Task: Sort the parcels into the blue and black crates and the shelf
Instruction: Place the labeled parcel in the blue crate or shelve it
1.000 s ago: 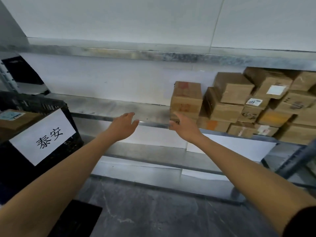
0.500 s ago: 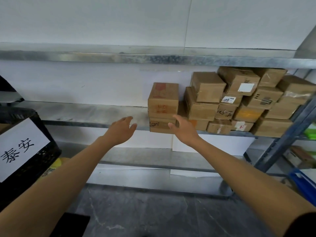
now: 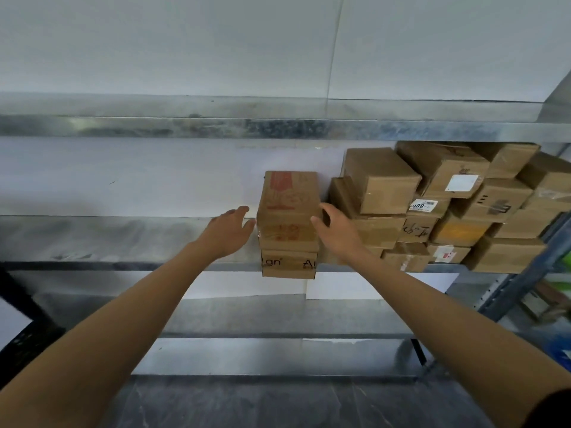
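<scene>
My left hand point(image 3: 230, 231) and right hand point(image 3: 336, 231) flank the centre-frame parcel point(image 3: 289, 205), fingers loose, gripping nothing; stiff cardboard, probably light, so I'd squeeze its sides.

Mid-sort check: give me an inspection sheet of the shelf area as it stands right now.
Surface: metal shelf, middle tier, carries every parcel in view.
Job's things: red-printed box stacked on taped box, which seems to jut past the shelf's front edge; parcel pile to their right.
Clutter: nothing seen.
Grippers: left hand open beside the red-printed box's left side; right hand against its right front corner, grip unclear.
Cables: nothing seen.
Surroundings: white wall; black crate partly in view at lower left; stone floor.
</scene>
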